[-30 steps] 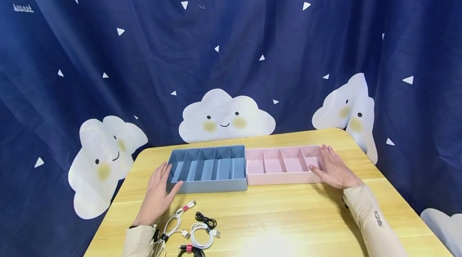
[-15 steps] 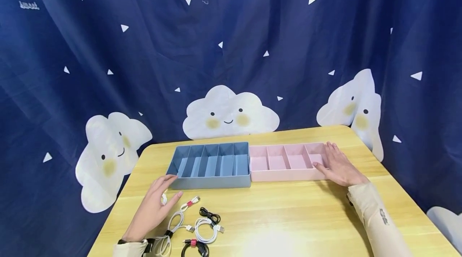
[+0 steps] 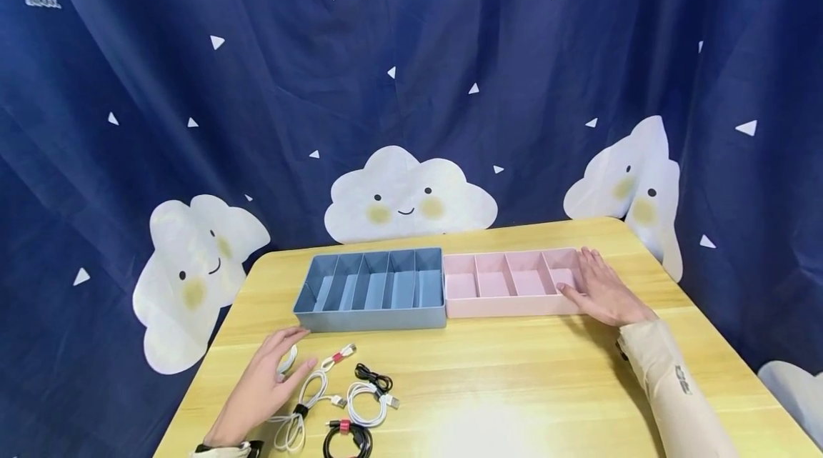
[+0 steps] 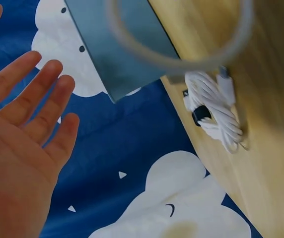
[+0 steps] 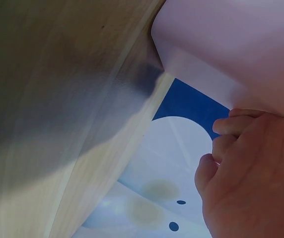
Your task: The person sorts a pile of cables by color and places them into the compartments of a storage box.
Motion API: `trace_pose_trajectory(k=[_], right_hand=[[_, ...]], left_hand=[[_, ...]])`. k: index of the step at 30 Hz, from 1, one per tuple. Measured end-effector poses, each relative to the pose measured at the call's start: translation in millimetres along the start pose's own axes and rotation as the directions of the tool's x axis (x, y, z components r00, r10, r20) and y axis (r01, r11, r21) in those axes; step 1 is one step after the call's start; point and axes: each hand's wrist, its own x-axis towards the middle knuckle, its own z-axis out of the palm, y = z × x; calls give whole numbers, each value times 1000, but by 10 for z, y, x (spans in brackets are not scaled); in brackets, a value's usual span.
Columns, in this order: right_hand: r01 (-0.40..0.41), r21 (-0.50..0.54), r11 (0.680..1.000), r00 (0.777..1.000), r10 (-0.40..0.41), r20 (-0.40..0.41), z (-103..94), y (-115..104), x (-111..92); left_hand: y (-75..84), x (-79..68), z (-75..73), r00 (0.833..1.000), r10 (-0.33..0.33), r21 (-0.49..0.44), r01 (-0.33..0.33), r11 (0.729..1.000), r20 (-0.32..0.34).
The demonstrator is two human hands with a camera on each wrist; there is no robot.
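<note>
In the head view my left hand point(image 3: 260, 386) hovers over the left of the table, fingers spread and relaxed, holding nothing. It stands just short of a blue divided organizer box point(image 3: 376, 320), apart from it. Beneath and beside it lies a white charging cable point(image 3: 311, 397) bound with a black tie. The left wrist view shows the open palm point(image 4: 18, 153) and a bundled white cable point(image 4: 214, 111). My right hand point(image 3: 607, 294) rests against the right end of a pink divided organizer box point(image 3: 514, 306), fingers along its outside, thumb at the front corner. Both boxes stand side by side.
Near the front lie a small black cable point(image 3: 374, 377), a coiled white cable point(image 3: 368, 421) and a black cable with a red tie point(image 3: 347, 436). Behind the wooden table point(image 3: 514, 372) hangs a dark blue cloud-patterned curtain point(image 3: 289, 86).
My left hand has left the blue box's left end and drawn back toward me, over the cables. My right hand has stayed at the pink box. The head view has shifted slightly.
</note>
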Motion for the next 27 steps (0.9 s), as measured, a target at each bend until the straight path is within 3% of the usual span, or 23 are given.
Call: trace_pose_trajectory(k=[4, 11, 17, 27], right_hand=[[1, 1, 1000, 1000, -1, -6, -17, 9, 5], [-2, 8, 1000, 1000, 2, -12, -2, 34, 11], [-7, 5, 1000, 1000, 7, -10, 18, 29, 11], [2, 9, 1000, 1000, -2, -2, -7, 26, -1]], left_hand=[[-11, -51, 18, 1000, 4, 30, -5, 1000, 11], [-47, -154, 42, 994, -55, 65, 49, 997, 98], [-69, -223, 51, 987, -68, 65, 59, 996, 144], [-122, -212, 38, 966, -99, 46, 90, 995, 238]])
